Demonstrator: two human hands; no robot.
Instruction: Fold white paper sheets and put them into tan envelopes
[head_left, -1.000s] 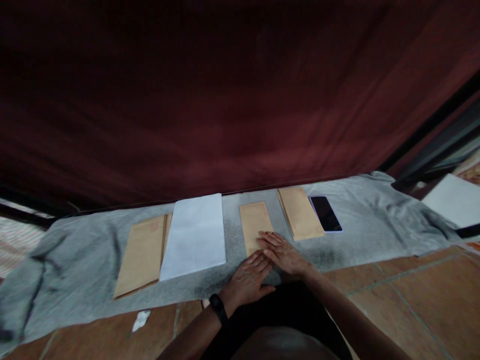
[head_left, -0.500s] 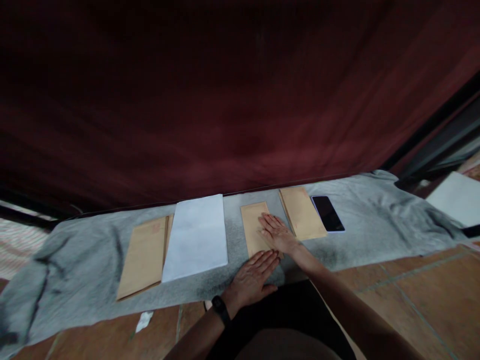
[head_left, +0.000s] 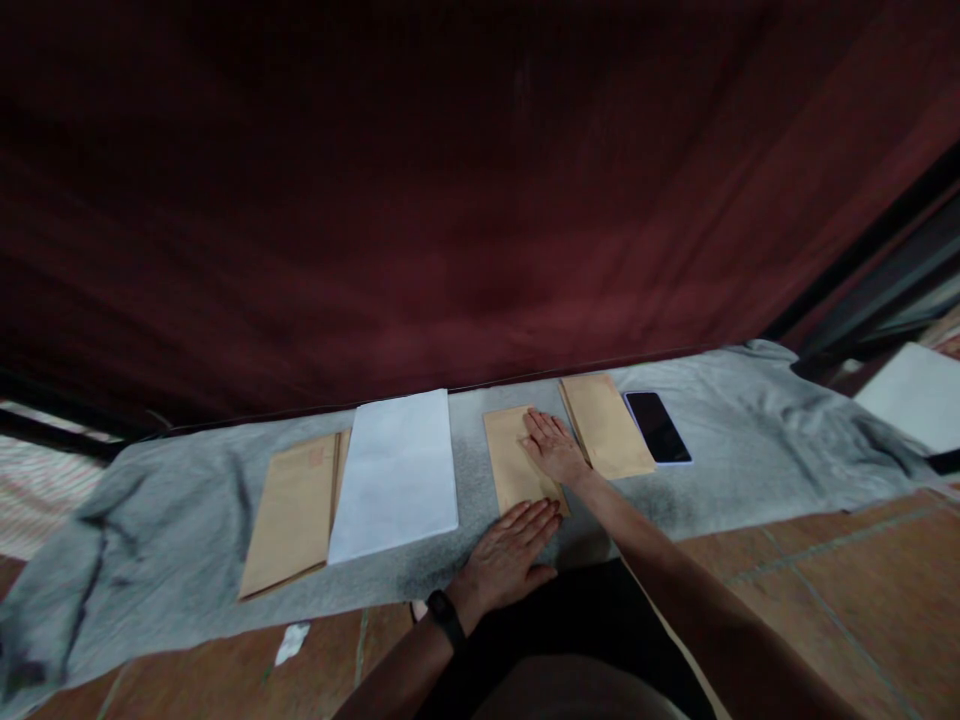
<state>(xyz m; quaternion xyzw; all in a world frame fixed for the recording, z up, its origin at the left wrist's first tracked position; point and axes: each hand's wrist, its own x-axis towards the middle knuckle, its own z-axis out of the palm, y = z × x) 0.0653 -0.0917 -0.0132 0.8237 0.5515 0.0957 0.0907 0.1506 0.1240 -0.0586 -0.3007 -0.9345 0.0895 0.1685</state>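
Note:
A brown paper envelope lies flat on the grey cloth in front of me. My left hand, with a dark band on its wrist, rests flat with its fingertips on the envelope's near edge. Flat on the envelope's upper right part lies my right hand, fingers stretched out. Just right of it is a stack of brown envelopes. To the left are a stack of white paper and a second pile of brown envelopes, its right edge against the paper.
A phone with a pale purple rim lies right of the envelope stack. The grey cloth is rumpled at both ends. Behind stands a dark red cloth wall. A crumpled white tissue lies on the tiled floor.
My right hand has slid away from me along the envelope, from its near end to its far right edge. My left hand stays at the near edge.

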